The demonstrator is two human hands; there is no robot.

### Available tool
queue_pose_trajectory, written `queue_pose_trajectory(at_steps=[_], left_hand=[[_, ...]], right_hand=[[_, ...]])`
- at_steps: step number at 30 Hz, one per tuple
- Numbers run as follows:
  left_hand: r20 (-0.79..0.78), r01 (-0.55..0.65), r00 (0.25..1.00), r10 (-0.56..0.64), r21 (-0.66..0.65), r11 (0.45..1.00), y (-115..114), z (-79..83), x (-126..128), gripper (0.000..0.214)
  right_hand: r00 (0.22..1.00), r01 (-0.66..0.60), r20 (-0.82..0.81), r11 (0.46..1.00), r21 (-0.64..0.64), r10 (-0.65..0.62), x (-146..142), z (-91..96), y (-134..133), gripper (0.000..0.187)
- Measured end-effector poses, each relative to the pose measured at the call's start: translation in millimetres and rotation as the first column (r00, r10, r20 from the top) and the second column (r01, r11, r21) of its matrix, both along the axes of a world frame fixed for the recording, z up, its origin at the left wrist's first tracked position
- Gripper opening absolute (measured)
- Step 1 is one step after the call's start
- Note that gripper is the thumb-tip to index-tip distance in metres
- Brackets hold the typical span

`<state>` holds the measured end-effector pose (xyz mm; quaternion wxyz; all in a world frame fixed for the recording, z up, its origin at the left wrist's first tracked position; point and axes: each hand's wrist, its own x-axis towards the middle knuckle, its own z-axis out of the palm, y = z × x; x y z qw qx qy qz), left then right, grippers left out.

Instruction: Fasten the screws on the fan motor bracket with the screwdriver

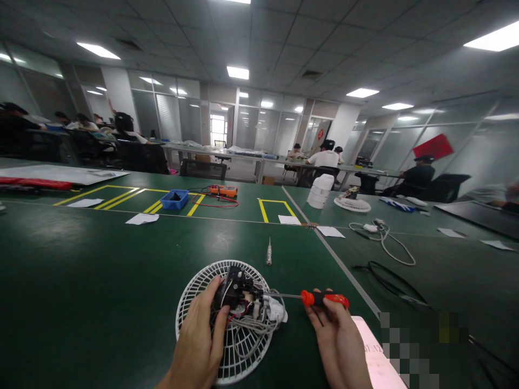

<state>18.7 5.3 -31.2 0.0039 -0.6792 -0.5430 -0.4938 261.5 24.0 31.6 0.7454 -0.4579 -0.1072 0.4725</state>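
A white round fan grille lies on the green table in front of me. On it rests a black fan motor unit with exposed wires and a coiled grey cable. My left hand grips the motor unit from the left, thumb and fingers around its black housing. In my right hand is a screwdriver with a red and black handle, held level. Its metal shaft points left and reaches the right side of the motor unit; the exact contact of the tip is hard to see.
Beyond the grille lies a small clear-handled screwdriver. Farther back are a blue bin, an orange multimeter with red leads, and a white container. Cables and another fan grille lie right. Several people sit at distant tables.
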Motion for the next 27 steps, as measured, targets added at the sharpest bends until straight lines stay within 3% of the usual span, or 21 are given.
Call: queue_pose_trajectory(at_steps=[6,11,21,27], left_hand=[[-0.012,-0.007,1.000,0.007,-0.014,1.000,-2.5,5.8,0.7,0.055],[-0.006,-0.005,1.000,0.005,-0.012,1.000,-2.1,8.3,0.8,0.057],[0.015,0.006,1.000,-0.006,-0.029,1.000,-1.6,3.7,-0.4,0.060],[0.007,-0.001,1.000,0.002,-0.026,1.000,-0.1,-0.1,-1.1,0.061]], right_hand=[[1.000,-0.025,0.018,1.000,-0.013,0.025,-2.5,-1.3,-0.3,0.056],[0.999,0.005,-0.050,0.999,0.032,-0.003,0.4,-1.9,-1.1,0.049],[0.996,-0.060,0.071,0.998,-0.010,0.061,-5.4,-0.2,-1.4,0.052],[0.999,0.002,-0.036,1.000,0.026,-0.001,-3.1,-1.1,-2.0,0.046]])
